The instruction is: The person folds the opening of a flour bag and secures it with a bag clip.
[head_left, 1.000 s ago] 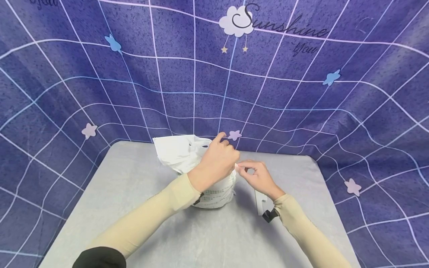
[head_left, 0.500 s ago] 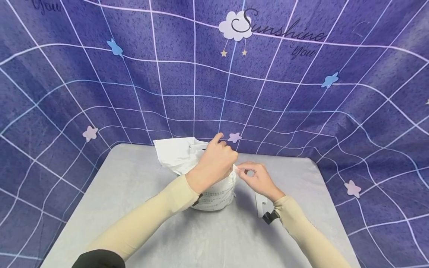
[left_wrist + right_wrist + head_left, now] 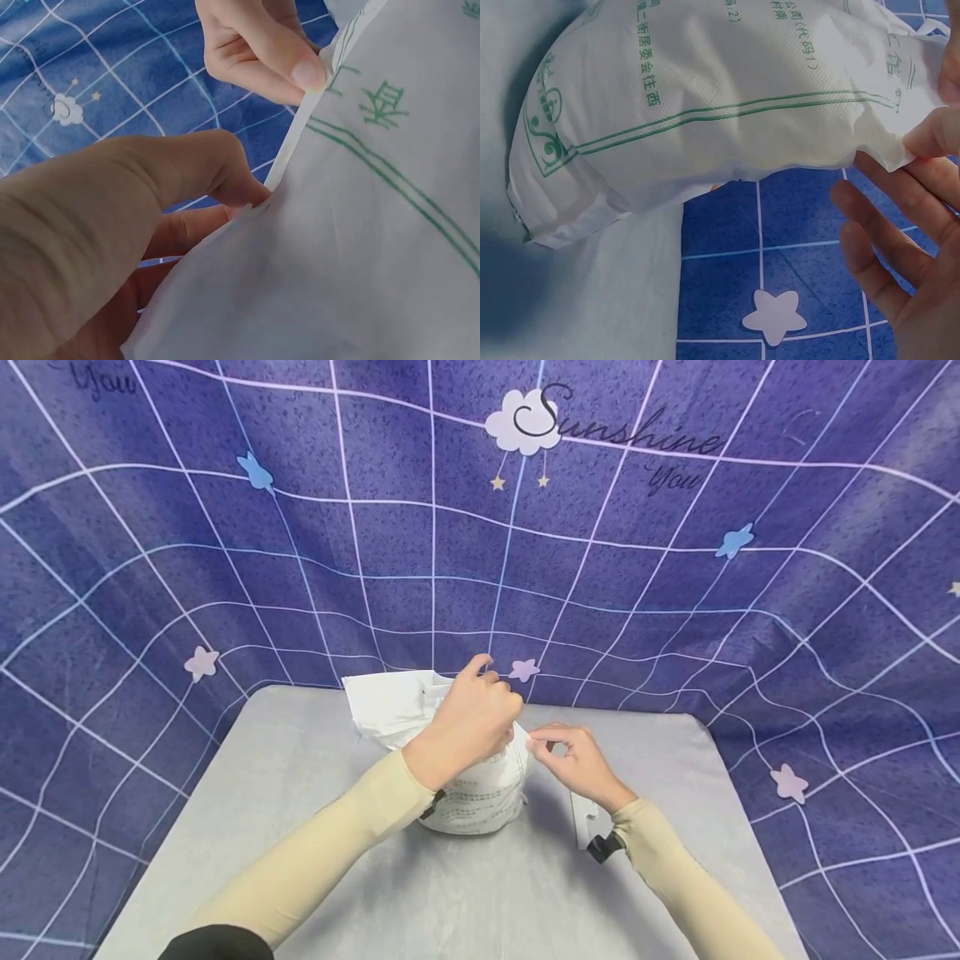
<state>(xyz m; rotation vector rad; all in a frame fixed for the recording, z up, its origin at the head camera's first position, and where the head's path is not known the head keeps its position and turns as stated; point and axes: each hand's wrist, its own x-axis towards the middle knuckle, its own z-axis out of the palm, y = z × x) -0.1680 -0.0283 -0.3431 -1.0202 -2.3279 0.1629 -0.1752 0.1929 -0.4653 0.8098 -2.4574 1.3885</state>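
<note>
A filled white plastic bag [image 3: 476, 802] with green printing stands on the table, its loose top flopping to the left. My left hand [image 3: 467, 722] pinches the top edge between thumb and fingers; the left wrist view shows the thumb [image 3: 217, 161] pressing on the rim. Farther along the same rim, my right hand [image 3: 576, 764] pinches the bag's right corner. In the right wrist view its thumb [image 3: 937, 135] bears on the corner, while the other fingers [image 3: 877, 262] spread below. A strip of taut edge runs between the two hands.
The grey-covered table [image 3: 315, 860] meets a purple-blue grid curtain [image 3: 420, 543] with stars at its back. A white flat piece with a notch [image 3: 581, 822] shows beneath my right wrist, beside a small black device [image 3: 602, 845].
My left hand has shifted slightly left along the rim, away from the right hand, and more of the bag's edge shows between them. The right hand keeps its pinch.
</note>
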